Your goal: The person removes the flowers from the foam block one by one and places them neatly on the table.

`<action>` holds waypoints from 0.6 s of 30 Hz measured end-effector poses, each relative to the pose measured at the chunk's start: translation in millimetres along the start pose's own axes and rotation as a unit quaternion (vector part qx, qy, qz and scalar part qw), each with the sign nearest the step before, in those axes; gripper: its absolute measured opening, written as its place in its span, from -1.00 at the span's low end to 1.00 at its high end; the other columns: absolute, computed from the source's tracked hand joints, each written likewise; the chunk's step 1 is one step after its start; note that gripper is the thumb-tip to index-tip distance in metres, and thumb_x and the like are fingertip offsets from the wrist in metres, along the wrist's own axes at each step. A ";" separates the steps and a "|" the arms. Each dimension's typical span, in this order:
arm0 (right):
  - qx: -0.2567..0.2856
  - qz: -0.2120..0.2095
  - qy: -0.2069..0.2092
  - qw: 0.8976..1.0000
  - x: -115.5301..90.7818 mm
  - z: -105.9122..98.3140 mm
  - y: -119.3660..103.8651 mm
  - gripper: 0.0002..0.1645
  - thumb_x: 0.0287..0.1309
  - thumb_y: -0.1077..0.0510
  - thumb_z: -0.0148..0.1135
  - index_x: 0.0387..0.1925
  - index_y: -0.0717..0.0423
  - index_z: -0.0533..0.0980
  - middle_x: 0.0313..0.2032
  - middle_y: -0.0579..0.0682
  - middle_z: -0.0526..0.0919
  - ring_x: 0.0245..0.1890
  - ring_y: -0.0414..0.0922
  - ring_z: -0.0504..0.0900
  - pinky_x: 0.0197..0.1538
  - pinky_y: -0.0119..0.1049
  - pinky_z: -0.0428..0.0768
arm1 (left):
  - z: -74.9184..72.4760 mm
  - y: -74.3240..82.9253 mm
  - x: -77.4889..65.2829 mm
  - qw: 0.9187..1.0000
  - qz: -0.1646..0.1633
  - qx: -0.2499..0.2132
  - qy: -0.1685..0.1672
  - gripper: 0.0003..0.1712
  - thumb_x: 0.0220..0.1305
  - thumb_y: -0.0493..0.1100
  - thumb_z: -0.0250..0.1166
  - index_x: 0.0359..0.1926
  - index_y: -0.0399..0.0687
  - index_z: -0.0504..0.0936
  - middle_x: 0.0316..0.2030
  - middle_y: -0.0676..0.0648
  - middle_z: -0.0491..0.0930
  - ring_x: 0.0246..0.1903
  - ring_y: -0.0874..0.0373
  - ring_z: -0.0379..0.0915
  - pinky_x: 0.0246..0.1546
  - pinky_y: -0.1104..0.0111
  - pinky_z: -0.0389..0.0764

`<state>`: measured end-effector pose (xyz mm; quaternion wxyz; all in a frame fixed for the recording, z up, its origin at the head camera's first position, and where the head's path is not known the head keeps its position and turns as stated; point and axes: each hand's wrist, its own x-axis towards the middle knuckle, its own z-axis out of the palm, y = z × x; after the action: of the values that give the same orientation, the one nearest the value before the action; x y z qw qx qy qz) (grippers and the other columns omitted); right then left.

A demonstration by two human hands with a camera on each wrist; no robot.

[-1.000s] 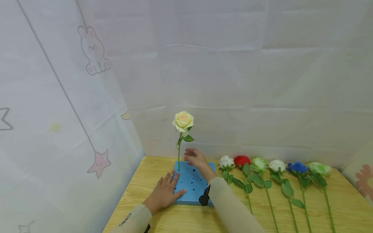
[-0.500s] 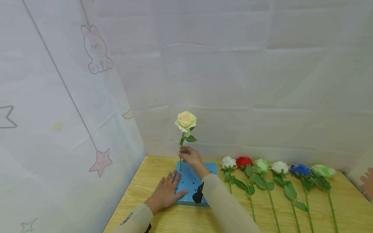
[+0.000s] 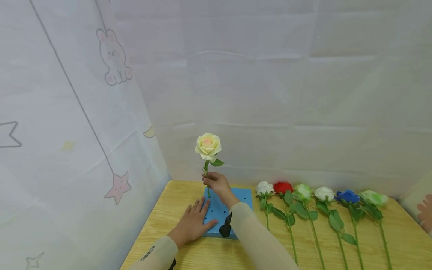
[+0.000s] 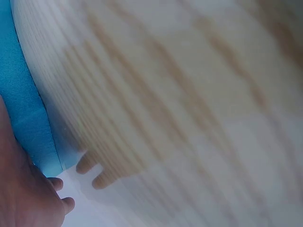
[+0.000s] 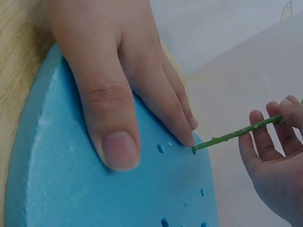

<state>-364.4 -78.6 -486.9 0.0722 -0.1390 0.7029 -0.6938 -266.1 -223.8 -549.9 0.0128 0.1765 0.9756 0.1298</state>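
A pale yellow rose with a pinkish centre stands above a blue foam board dotted with small holes. Its green stem meets the board near the far left corner, at a hole. My right hand pinches that stem below the leaves, between thumb and fingers. Flat on the board's left edge rests my left hand, fingers spread and straight, the thumb lying across the top. In the left wrist view only part of the left hand shows, beside the board's side.
To the right on the wooden table lie several roses in a row: a white rose, a red rose, a green-white rose, another white rose, a blue rose and another green-white rose. A pale curtain hangs behind.
My right hand has moved left to the yellow rose's stem and taken hold of it. The bloom has tipped slightly left. The left hand stays on the board.
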 end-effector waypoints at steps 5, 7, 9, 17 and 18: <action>0.000 0.010 0.013 1.000 -3.8 1.0 -1.1 -0.68 0.42 0.18 0.23 0.13 0.07 0.66 -0.01 0.01 0.73 0.00 -0.02 0.71 0.21 0.08 0.56 | -2.7 3.0 -0.8 1.000 -0.005 -0.002 -0.005 0.07 0.40 0.56 -0.17 0.62 -0.07 0.01 0.60 -0.21 -0.13 0.54 -0.30 -0.12 0.42 -0.30 0.00; -0.004 0.014 0.016 1.000 -4.8 0.7 -1.6 -0.67 0.42 0.17 0.22 0.15 0.07 0.65 -0.01 0.01 0.74 -0.01 -0.05 0.71 0.21 0.07 0.56 | -2.5 3.5 -1.4 1.000 -0.007 -0.006 -0.004 0.06 0.40 0.55 -0.16 0.62 -0.06 0.01 0.60 -0.20 -0.12 0.54 -0.29 -0.12 0.42 -0.29 0.00; 0.001 0.014 0.017 1.000 -5.4 0.3 -3.2 -0.65 0.43 0.16 0.22 0.17 0.09 0.64 -0.01 0.04 0.74 0.00 -0.04 0.71 0.22 0.07 0.56 | -2.7 4.4 -2.1 1.000 -0.006 -0.006 -0.002 0.06 0.41 0.54 -0.14 0.62 -0.07 0.03 0.60 -0.21 -0.11 0.54 -0.29 -0.11 0.42 -0.29 0.00; 0.005 -0.024 0.001 1.000 -3.9 -2.7 -28.4 -0.66 0.41 0.11 0.25 0.16 -0.03 0.65 -0.04 -0.01 0.74 -0.03 -0.05 0.73 0.15 0.00 0.62 | -6.5 5.9 -3.0 1.000 -0.005 0.007 0.007 0.05 0.41 0.53 -0.11 0.61 -0.10 0.06 0.59 -0.23 -0.06 0.53 -0.31 -0.07 0.40 -0.31 0.03; 0.002 -0.026 -0.001 1.000 -4.0 -2.9 -31.5 -0.66 0.42 0.11 0.24 0.17 -0.03 0.65 -0.05 -0.03 0.74 -0.04 -0.05 0.73 0.14 0.00 0.63 | -7.0 5.9 -3.2 1.000 -0.007 0.010 0.006 0.06 0.40 0.54 -0.12 0.61 -0.08 0.06 0.59 -0.22 -0.07 0.53 -0.30 -0.07 0.40 -0.30 0.04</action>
<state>-358.5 -74.6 -455.9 0.0555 -0.1575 0.6977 -0.6966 -261.5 -221.3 -541.7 0.0059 0.1685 0.9782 0.1209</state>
